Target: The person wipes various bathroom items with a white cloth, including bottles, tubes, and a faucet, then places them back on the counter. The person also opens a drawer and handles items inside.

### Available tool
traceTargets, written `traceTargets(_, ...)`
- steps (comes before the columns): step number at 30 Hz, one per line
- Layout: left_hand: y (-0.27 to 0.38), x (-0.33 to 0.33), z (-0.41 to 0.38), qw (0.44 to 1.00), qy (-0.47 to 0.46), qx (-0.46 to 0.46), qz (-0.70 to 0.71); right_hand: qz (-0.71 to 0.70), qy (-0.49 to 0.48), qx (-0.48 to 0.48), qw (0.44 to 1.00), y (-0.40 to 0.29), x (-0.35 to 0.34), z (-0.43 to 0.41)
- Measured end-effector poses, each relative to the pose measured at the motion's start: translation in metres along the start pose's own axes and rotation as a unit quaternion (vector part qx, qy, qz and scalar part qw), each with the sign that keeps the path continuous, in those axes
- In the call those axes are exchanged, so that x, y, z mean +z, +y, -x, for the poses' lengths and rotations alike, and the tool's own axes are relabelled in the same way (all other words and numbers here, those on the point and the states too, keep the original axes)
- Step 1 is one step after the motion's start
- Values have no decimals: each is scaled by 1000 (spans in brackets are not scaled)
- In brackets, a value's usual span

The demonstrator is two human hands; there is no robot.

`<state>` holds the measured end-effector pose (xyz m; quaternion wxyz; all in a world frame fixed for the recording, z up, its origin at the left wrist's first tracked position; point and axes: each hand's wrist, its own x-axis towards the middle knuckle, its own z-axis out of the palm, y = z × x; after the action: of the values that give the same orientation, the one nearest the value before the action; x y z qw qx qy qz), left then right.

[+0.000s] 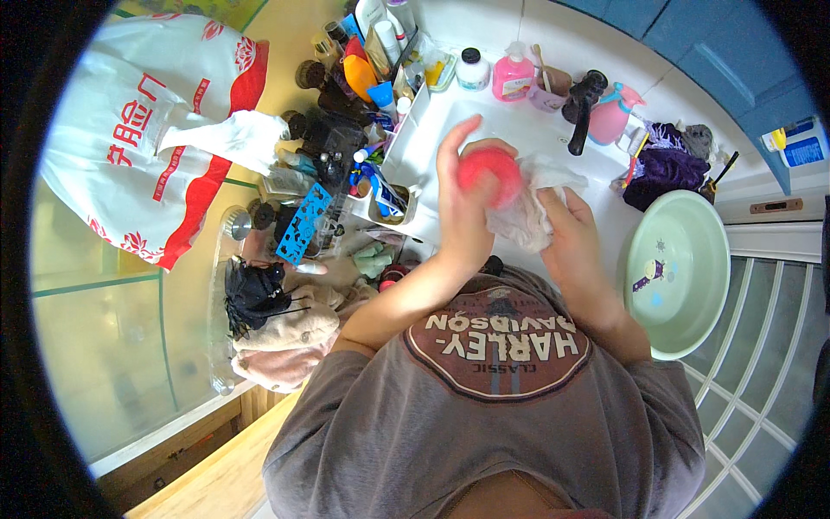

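Note:
Above the white sink [493,123], my left hand [468,194] grips a round red object [491,176], blurred, so its exact kind cannot be told. My right hand [570,227] holds a crumpled, whitish, thin cloth or tissue [535,207] between thumb and fingers. The cloth touches or overlaps the right side of the red object. A black faucet [583,110] stands at the sink's back edge, beyond both hands.
A pink soap bottle [513,76], a white jar [473,70] and a pink spray bottle [611,117] line the sink's back. Toiletries crowd the left, below a hanging bag of wipes [142,130]. A green basin [681,279] stands right, near purple fabric [668,170].

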<state>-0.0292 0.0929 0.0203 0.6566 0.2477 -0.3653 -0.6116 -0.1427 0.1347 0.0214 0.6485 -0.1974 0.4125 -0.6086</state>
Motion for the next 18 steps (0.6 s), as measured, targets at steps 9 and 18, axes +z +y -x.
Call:
traceTargets(9, 26, 10, -8, 960, 113, -253, 48, 266, -80, -411, 868, 36, -5, -22)
traceTargets(18, 5, 0, 12, 984, 27, -175, 8, 320, -144, -472, 809, 10, 21, -26)
